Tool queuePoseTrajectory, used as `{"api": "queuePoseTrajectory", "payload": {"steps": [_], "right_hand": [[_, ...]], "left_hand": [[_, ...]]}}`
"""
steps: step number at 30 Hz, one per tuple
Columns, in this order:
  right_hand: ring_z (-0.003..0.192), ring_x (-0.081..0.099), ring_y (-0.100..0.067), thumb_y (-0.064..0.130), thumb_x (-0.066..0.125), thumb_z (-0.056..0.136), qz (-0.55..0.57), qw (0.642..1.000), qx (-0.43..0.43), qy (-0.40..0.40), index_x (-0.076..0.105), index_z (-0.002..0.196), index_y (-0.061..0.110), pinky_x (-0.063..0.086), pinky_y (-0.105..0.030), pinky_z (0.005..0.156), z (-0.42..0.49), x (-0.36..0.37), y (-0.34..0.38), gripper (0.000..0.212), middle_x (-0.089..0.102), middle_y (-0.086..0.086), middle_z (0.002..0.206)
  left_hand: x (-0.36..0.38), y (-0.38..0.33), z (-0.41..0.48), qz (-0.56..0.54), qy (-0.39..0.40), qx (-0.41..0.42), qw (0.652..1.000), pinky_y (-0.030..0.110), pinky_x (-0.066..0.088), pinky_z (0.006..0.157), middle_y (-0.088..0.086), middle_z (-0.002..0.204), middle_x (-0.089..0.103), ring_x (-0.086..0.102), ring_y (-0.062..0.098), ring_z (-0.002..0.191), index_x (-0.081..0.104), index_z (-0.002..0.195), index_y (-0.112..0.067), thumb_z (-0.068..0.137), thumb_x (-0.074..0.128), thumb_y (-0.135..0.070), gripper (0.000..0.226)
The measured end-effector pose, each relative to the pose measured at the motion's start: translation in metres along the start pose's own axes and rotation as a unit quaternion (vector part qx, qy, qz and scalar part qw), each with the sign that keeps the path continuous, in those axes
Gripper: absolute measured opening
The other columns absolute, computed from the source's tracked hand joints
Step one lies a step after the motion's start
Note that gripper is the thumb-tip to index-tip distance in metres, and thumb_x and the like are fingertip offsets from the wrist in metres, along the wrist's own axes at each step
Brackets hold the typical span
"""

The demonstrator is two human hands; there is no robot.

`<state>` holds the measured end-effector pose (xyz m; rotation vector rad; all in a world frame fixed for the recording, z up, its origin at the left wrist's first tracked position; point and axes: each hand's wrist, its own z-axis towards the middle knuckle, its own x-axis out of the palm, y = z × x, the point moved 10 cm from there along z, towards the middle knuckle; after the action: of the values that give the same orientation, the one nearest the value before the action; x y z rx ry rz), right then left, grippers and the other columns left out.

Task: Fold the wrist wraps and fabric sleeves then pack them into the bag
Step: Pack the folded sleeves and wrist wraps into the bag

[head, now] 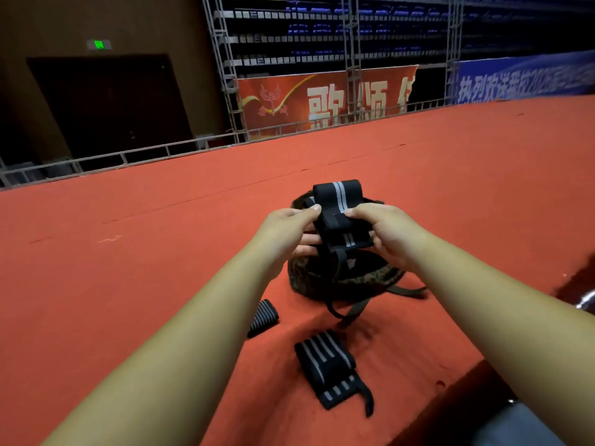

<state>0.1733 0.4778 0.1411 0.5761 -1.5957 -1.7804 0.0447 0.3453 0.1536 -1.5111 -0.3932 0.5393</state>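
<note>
Head view runs down two bare forearms, and both hands are busy. The left hand (286, 230) and the right hand (386, 233) each pinch the black elastic wrist wrap with a pale grey centre stripe (338, 201), thumbs on the near face and fingers curled behind. It's held up off the surface, folded over itself, with a thin black loop dangling from its lower end. Right behind and below it sits the dark camouflage fabric bag (354, 278) on the red carpeted surface (161, 252), its straps trailing toward the camera. Closer in, two more pieces lie on the carpet. A small black sleeve with thin grey lines (263, 318) is partly hidden by the left forearm. To its right is a larger folded black wrap with broad grey bars (328, 365), apart from the bag. Behind, a red banner with pale characters (322, 101) hangs on grey scaffolding.
</note>
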Motion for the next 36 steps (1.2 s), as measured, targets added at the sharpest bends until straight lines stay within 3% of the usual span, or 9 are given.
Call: {"api": "queuePoseTrajectory", "payload": {"steps": [6, 8, 13, 18, 22, 27, 30, 33, 36], "right_hand": [[0.093, 0.068, -0.034, 0.023, 0.074, 0.084, 0.012, 0.996, 0.01, -0.091, 0.075, 0.097, 0.017, 0.051, -0.046, 0.084, 0.036, -0.098, -0.006, 0.015, 0.072, -0.014, 0.097], [0.091, 0.069, -0.033, 0.027, 0.073, 0.084, -0.009, 0.993, 0.011, -0.12, 0.075, 0.096, 0.018, 0.049, -0.048, 0.083, 0.049, -0.123, -0.01, 0.015, 0.073, -0.01, 0.093], [0.082, 0.069, -0.029, 0.026, 0.072, 0.088, -0.021, 0.99, 0.019, -0.141, 0.074, 0.092, 0.02, 0.051, -0.044, 0.076, 0.082, -0.153, -0.028, 0.008, 0.072, -0.008, 0.088], [0.078, 0.071, -0.025, 0.021, 0.073, 0.092, 0.0, 0.993, 0.018, -0.115, 0.076, 0.095, 0.017, 0.055, -0.036, 0.07, 0.114, -0.152, -0.044, 0.006, 0.075, -0.009, 0.089], [0.082, 0.075, -0.024, 0.024, 0.072, 0.094, -0.028, 0.995, 0.018, -0.09, 0.079, 0.099, 0.015, 0.056, -0.035, 0.075, 0.131, -0.145, -0.057, 0.012, 0.08, -0.008, 0.097], [0.086, 0.08, -0.024, 0.037, 0.068, 0.099, -0.177, 0.981, 0.033, -0.068, 0.082, 0.102, 0.019, 0.06, -0.036, 0.079, 0.141, -0.135, -0.069, 0.022, 0.083, -0.001, 0.093], [0.088, 0.076, -0.022, 0.047, 0.062, 0.1, -0.332, 0.94, 0.033, -0.069, 0.079, 0.098, 0.017, 0.057, -0.034, 0.08, 0.153, -0.129, -0.064, 0.035, 0.081, 0.0, 0.092], [0.107, 0.069, -0.03, 0.047, 0.056, 0.103, -0.465, 0.882, 0.053, -0.048, 0.075, 0.113, 0.012, 0.05, -0.033, 0.083, 0.165, -0.117, -0.064, 0.041, 0.076, -0.009, 0.116], [0.125, 0.061, -0.034, 0.048, 0.048, 0.105, -0.562, 0.821, 0.087, -0.044, 0.069, 0.132, 0.011, 0.048, -0.035, 0.095, 0.177, -0.111, -0.071, 0.05, 0.068, -0.013, 0.136]], "left_hand": [[0.036, -0.029, 0.052, 0.088, 0.001, 0.044, 0.995, 0.04, 0.066, 0.086, 0.012, 0.11, 0.078, 0.076, 0.02, 0.086, 0.071, 0.109, -0.01, 0.104, 0.061, -0.017, 0.013], [0.046, -0.046, 0.074, 0.203, -0.01, 0.107, 0.973, 0.036, 0.061, 0.083, 0.006, 0.103, 0.078, 0.072, 0.019, 0.084, 0.075, 0.105, -0.013, 0.1, 0.058, -0.013, 0.017], [0.087, -0.063, 0.131, 0.583, -0.002, 0.256, 0.771, 0.035, 0.048, 0.084, 0.001, 0.103, 0.065, 0.059, 0.025, 0.101, 0.081, 0.095, -0.024, 0.091, 0.056, -0.015, 0.026], [0.104, -0.036, 0.202, 0.743, 0.046, 0.185, 0.642, 0.045, 0.049, 0.096, -0.004, 0.134, 0.057, 0.049, 0.03, 0.122, 0.078, 0.107, -0.037, 0.096, 0.063, -0.025, 0.022], [0.095, -0.024, 0.241, 0.709, 0.094, 0.042, 0.698, 0.047, 0.058, 0.098, -0.001, 0.117, 0.077, 0.07, 0.029, 0.104, 0.081, 0.109, -0.032, 0.083, 0.061, -0.031, 0.033], [0.077, -0.044, 0.257, 0.607, 0.069, 0.045, 0.79, 0.036, 0.049, 0.109, -0.009, 0.122, 0.068, 0.062, 0.02, 0.112, 0.077, 0.128, -0.035, 0.104, 0.061, -0.02, 0.032], [0.065, -0.042, 0.263, 0.532, 0.06, 0.049, 0.843, 0.038, 0.047, 0.114, -0.006, 0.129, 0.072, 0.063, 0.019, 0.119, 0.078, 0.127, -0.03, 0.106, 0.064, -0.027, 0.025], [0.053, -0.04, 0.26, 0.46, 0.041, 0.068, 0.885, 0.037, 0.051, 0.11, -0.005, 0.126, 0.075, 0.066, 0.017, 0.115, 0.081, 0.118, -0.031, 0.106, 0.065, -0.028, 0.021], [0.056, -0.04, 0.255, 0.465, 0.041, 0.101, 0.879, 0.027, 0.051, 0.091, -0.004, 0.126, 0.073, 0.066, 0.014, 0.109, 0.081, 0.12, -0.029, 0.108, 0.061, -0.027, 0.023]]}}
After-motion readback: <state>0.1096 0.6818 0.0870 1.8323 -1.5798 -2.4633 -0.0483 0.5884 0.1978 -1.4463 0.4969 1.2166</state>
